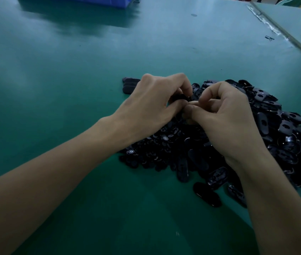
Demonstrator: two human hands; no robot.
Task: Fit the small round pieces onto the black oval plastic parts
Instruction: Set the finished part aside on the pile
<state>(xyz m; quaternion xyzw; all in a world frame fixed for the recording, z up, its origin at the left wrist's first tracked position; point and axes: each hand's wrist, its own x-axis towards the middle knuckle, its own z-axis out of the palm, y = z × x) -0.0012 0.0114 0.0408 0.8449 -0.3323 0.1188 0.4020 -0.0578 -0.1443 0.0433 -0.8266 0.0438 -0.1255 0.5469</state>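
Mostly the green table [63, 74] lies open: the whole left half of the frame and the upper middle are bare mat. A blue bin [94, 0] sits at the top edge, upper left. A pale seam strip [282, 32] runs diagonally down the upper right corner, marking the table's far side edge.

The work is crowded into the centre and right. A heap of black oval parts [284, 126] spreads from centre right down to the lower right edge. Touching it on its left is a lower heap of small round pieces [157, 144], under both wrists. A short row of ovals [130, 85] lies just beyond the left hand's knuckles.

The left hand [153, 105] holds one black oval part [179, 98] between curled fingers and thumb, above the heaps at frame centre. The right hand [227, 118] meets it from the right, thumb and forefinger pinched narrow against the part's near end. Whether a round piece sits in that pinch cannot be told.
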